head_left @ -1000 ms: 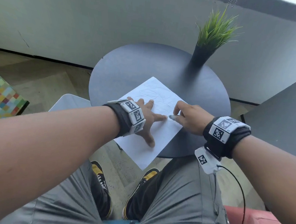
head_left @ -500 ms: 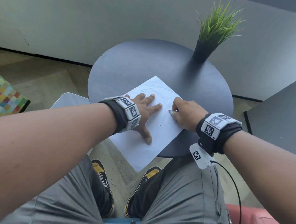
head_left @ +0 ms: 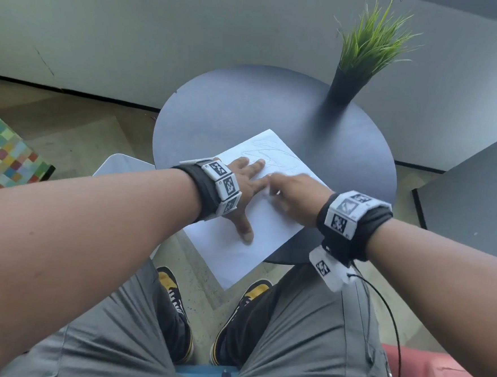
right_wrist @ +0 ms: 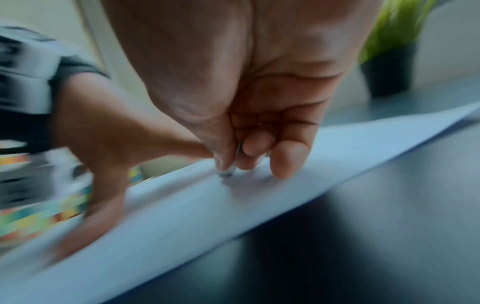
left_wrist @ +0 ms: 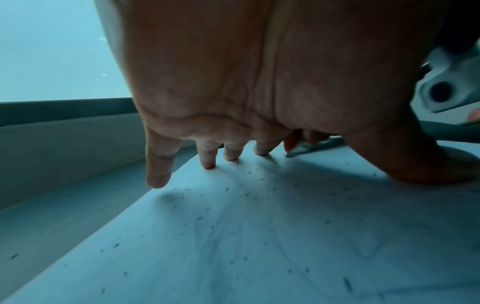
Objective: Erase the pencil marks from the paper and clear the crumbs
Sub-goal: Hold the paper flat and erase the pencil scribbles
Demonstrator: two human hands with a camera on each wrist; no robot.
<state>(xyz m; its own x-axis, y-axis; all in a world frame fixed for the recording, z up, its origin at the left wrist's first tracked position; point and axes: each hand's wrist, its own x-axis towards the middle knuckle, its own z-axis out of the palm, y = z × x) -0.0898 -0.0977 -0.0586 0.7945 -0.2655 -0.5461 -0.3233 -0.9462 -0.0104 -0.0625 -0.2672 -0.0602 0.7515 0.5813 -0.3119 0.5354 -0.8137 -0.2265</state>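
A white sheet of paper [head_left: 271,219] with faint pencil scribbles [head_left: 273,154] on its far half lies on the round dark table [head_left: 217,112], its near corner hanging over the edge. My left hand [head_left: 246,185] lies flat on the sheet with fingers spread, holding it down. My right hand [head_left: 291,194] pinches a small white eraser [right_wrist: 228,171] and presses its tip on the paper beside the left forefinger. Dark eraser crumbs [left_wrist: 249,195] lie scattered over the paper [left_wrist: 259,236] under the left palm.
A black pot with green grass [head_left: 355,69] stands at the table's far right. A second dark tabletop [head_left: 476,198] is to the right, a colourful checked cushion [head_left: 5,153] to the left. My knees and shoes are below the table edge.
My right hand has slid the eraser leftwards and farther up the sheet, close to the left forefinger, and is blurred with motion. The left hand stays pressed on the paper.
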